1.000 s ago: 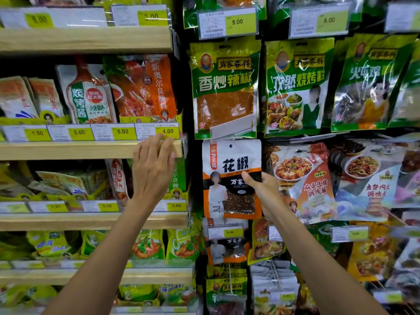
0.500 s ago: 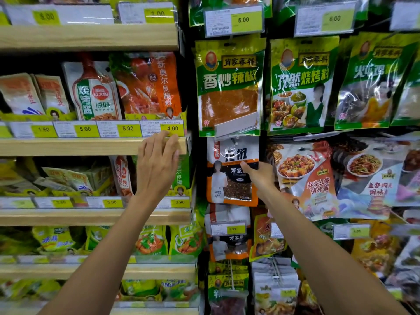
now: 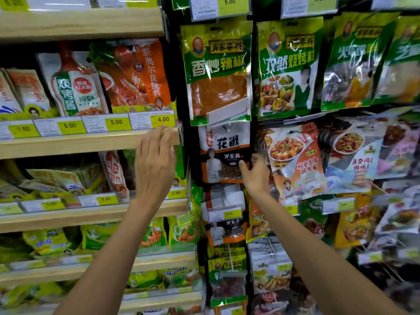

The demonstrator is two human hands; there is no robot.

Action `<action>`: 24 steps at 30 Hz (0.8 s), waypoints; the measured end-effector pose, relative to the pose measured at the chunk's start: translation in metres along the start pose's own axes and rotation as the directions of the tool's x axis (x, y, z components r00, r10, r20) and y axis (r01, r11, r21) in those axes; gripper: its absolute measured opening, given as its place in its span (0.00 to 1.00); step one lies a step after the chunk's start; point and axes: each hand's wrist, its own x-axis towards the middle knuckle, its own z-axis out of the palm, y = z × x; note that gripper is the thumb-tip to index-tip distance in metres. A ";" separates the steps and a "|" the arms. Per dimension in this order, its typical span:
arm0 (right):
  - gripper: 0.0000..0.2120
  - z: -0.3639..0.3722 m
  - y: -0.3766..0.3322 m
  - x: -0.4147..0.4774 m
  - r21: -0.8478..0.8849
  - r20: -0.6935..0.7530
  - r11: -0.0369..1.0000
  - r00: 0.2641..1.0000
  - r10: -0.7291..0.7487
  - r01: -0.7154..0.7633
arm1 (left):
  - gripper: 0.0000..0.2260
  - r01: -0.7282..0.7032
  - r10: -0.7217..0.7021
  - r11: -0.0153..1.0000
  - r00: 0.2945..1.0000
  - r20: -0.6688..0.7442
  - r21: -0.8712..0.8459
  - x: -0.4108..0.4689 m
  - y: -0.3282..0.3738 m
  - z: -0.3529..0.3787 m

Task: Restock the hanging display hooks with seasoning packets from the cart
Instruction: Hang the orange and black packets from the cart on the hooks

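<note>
**Hanging the peppercorn packet on its hook**

I am holding the peppercorn packet (image 3: 221,153) up at the display with my right hand (image 3: 258,178). I am pinching its lower right corner, with my thumb on the front and my fingers curled behind. The packet is sitting at 10 o'clock from that hand. Its top is tucked under the clear label holder (image 3: 227,113) and the green chilli packet (image 3: 218,71) at its 12 o'clock.

My left hand (image 3: 155,164), at the packet's 9 o'clock, is gripping nothing. Its fingers are lying straight against the front edge of the wooden shelf (image 3: 79,144).

I am judging this to be the threading step. The packet's top is hidden, so I cannot tell whether its hole is over the hook. Next I am expecting to push it back along the hook, then let go gently so it hangs straight.
</note>
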 end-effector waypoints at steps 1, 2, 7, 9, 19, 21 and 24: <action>0.21 -0.007 0.004 -0.009 0.023 0.015 1.000 1.000 -0.017 0.016 | 0.15 -0.011 0.011 0.999 1.000 -0.006 -0.031 -0.005 0.008 0.000; 0.20 -0.016 0.009 -0.017 0.045 0.032 0.999 0.999 -0.027 0.026 | 0.14 -0.025 0.025 0.997 1.000 0.002 -0.074 -0.011 0.019 0.002; 0.14 -0.080 0.057 -0.059 0.033 0.082 0.999 0.996 -0.020 0.018 | 0.15 0.098 0.000 0.911 0.972 0.237 -0.401 -0.056 0.103 0.015; 0.11 -0.114 0.087 -0.079 0.019 0.077 1.000 0.997 0.015 -0.016 | 0.13 0.304 -0.061 0.791 0.903 0.426 -0.531 -0.080 0.145 0.019; 0.13 -0.316 0.256 -0.198 -0.009 -0.138 0.888 0.880 0.453 -0.459 | 0.11 0.872 0.113 0.368 0.302 0.947 -0.322 -0.199 0.381 0.031; 0.14 -0.355 0.287 -0.228 0.017 -0.180 0.834 0.819 0.545 -0.551 | 0.10 0.893 0.172 0.353 0.233 0.957 -0.281 -0.219 0.428 0.024; 0.13 -0.407 0.332 -0.269 0.036 -0.237 0.741 0.714 0.658 -0.671 | 0.09 0.897 0.232 0.370 0.163 0.959 -0.242 -0.246 0.494 0.011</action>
